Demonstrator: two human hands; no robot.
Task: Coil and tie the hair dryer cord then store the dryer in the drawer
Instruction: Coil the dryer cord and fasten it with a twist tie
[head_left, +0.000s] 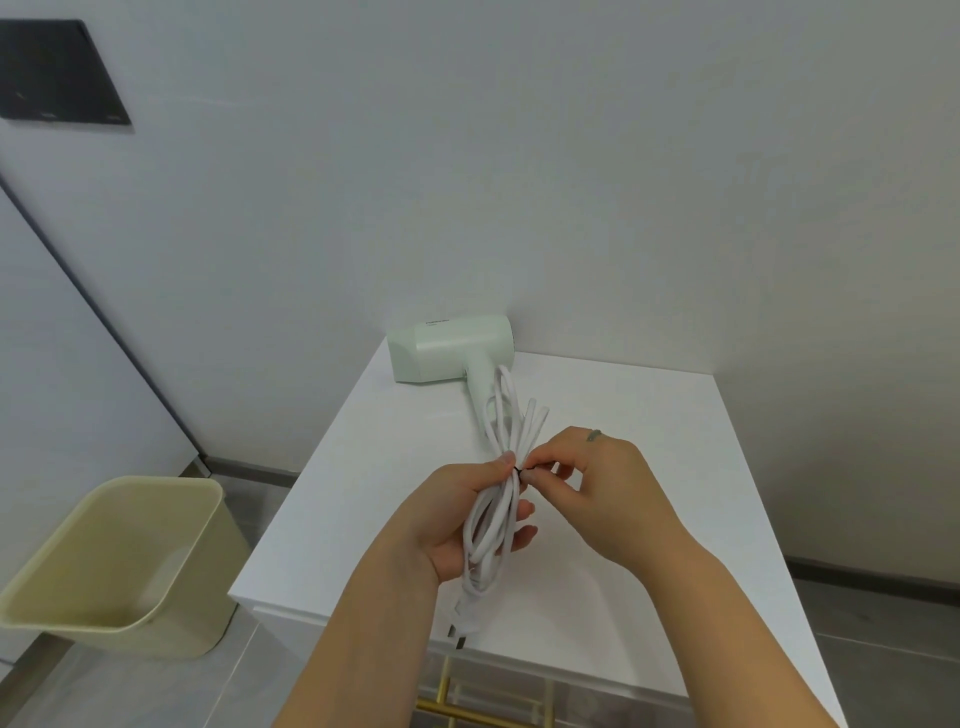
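Cord (493, 519), white and folded into long loops, is held as a bundle above the white cabinet top (649, 493), with the plug (460, 631) dangling past the front edge. The bundle is clasped at its middle by the left hand (457, 525), thumb pressed over the strands and fingers curled beneath. A small black tie (522, 472) is pinched at the waist of the bundle between thumb and forefinger of the right hand (608, 493), the other fingers loosely bent; whether the tie is already wrapped fully round cannot be made out, as it is tiny and half hidden. The pale green hair dryer (452, 353) is seen lying on its side at the back of the cabinet top, near the wall, joined to the loops by its handle.

Springiness is to be expected from the cord: light, smooth and pliant, it is likely to fan open if the squeeze is slackened before the tie is closed. The waist is judged the best place for the grip. The dryer looks light and rigid, best lifted by the handle. Brass drawer handles (483, 709) are glimpsed below; a beige bin (124, 561) stands on the floor to the left.
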